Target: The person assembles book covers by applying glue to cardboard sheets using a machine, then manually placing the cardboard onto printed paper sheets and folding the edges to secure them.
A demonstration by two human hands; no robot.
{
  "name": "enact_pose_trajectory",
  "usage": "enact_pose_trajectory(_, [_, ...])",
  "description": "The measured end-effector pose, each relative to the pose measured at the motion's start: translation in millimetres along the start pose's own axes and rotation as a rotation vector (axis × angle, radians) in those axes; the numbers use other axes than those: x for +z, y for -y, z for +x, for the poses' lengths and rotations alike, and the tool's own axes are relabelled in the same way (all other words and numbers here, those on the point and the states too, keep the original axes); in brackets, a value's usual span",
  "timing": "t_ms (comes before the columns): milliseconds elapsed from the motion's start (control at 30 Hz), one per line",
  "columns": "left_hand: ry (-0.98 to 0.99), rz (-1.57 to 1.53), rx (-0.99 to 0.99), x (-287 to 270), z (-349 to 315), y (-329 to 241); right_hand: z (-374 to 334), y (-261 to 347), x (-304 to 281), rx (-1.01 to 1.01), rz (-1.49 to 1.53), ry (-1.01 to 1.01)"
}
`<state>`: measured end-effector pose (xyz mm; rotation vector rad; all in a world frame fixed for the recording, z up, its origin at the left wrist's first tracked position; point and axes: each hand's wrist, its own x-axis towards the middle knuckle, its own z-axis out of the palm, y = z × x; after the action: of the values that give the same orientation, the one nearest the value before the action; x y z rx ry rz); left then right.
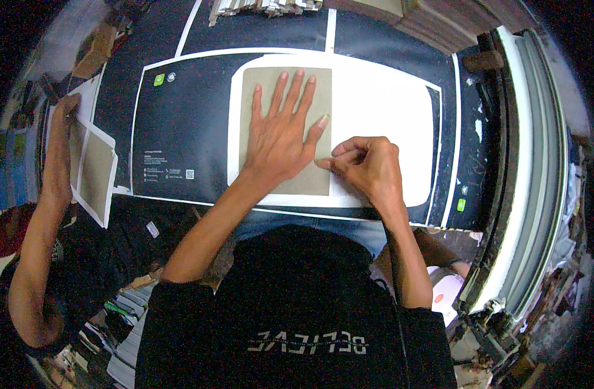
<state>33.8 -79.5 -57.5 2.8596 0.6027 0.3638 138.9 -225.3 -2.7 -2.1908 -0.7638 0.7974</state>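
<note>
My left hand [281, 137] lies flat on a grey-brown rectangular board [321, 84], fingers spread and pointing away from me. The board rests on the left part of a white sheet [388, 94] with rounded corners. Just past the board's right edge is my right hand [373, 170], its fingers curled and its thumb tip over that edge. Whether anything small sits in those fingers cannot be made out. Beneath the white sheet spreads a dark sheet [183, 120] with white border lines and small printed marks.
At left, a co-worker's arm [37, 259] reaches to a white-edged panel with grey board [99, 165]. Pale strips [264, 6] are heaped at the far edge. Long pale rails [527, 168] run along the right. A cardboard box [94, 52] stands far left.
</note>
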Motion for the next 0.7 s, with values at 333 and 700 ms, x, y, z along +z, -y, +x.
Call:
enact_pose_trajectory(333, [-0.011,0.015,0.02,-3,2,1,-2,-1,0,-0.06,0.08,-0.019])
enact_pose_trajectory(700, [-0.007,0.026,0.025,-4,2,0,-2,-7,2,-0.13,-0.006,-0.016])
